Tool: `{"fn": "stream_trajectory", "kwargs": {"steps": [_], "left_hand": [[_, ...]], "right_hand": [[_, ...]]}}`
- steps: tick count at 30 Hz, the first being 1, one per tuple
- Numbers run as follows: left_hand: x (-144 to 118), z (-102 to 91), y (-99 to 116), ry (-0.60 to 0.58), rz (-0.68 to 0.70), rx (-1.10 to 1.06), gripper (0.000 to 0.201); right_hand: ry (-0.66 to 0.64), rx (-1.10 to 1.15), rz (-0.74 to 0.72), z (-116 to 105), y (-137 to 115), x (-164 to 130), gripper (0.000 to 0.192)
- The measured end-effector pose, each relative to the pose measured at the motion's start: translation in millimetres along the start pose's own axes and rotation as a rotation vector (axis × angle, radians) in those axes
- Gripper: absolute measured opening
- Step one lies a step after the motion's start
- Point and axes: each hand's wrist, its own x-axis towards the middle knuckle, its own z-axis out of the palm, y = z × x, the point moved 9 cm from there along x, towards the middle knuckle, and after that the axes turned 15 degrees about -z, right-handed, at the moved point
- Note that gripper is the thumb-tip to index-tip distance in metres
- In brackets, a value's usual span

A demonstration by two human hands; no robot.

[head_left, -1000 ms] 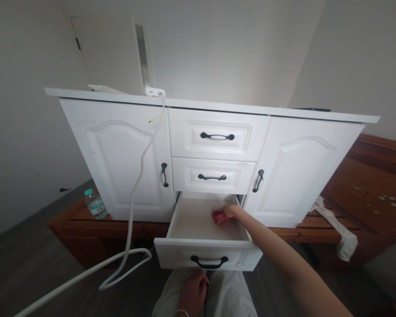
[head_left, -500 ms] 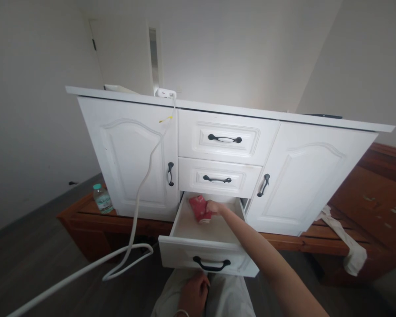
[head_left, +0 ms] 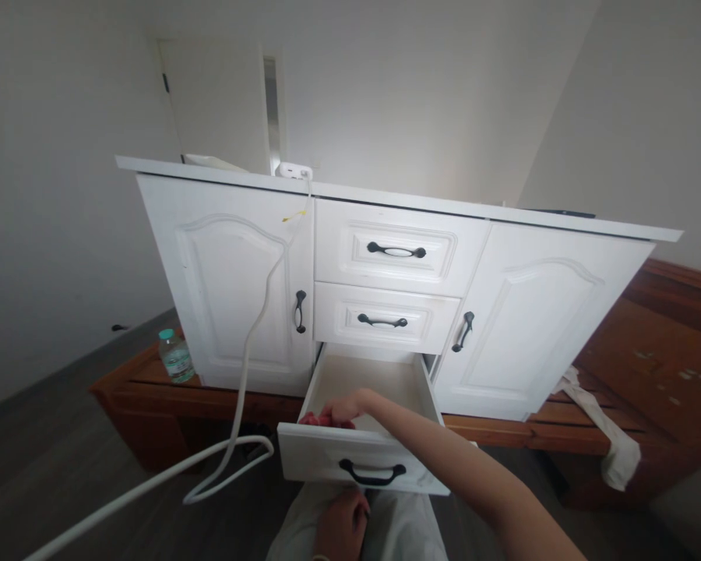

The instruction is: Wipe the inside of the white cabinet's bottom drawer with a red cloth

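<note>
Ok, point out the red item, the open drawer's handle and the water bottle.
red item (head_left: 318,419), head view, visible edge under the right hand's fingers
drawer handle (head_left: 372,472), head view, middle of bar
water bottle (head_left: 175,360), head view, label

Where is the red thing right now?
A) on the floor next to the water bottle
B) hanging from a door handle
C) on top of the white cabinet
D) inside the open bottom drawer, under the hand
D: the red thing lies at the front of the open bottom drawer, under the right hand.
</note>
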Motion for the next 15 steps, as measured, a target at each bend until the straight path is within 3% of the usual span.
{"fn": "stream_trajectory", "kwargs": {"steps": [3, 5, 10, 15], "left_hand": [[1, 0.9, -1, 0.0, -0.005, 0.013, 0.027], [2, 1.2, -1, -0.007, -0.006, 0.017, 0.027], [-1, -3.0, 1, 0.004, -0.029, -0.019, 0.027], [-4, -5.7, 3, 0.008, -0.054, -0.054, 0.027]], "right_hand": [[-0.095, -0.118, -0.077, 15, -11, -11, 0.021], [-0.117, -0.12, -0.027, 14, -1, -28, 0.021], [-0.098, -0.186, 0.185, 6, 54, -104, 0.024], [-0.053, -0.202, 0.43, 14, 103, -178, 0.02]]}}
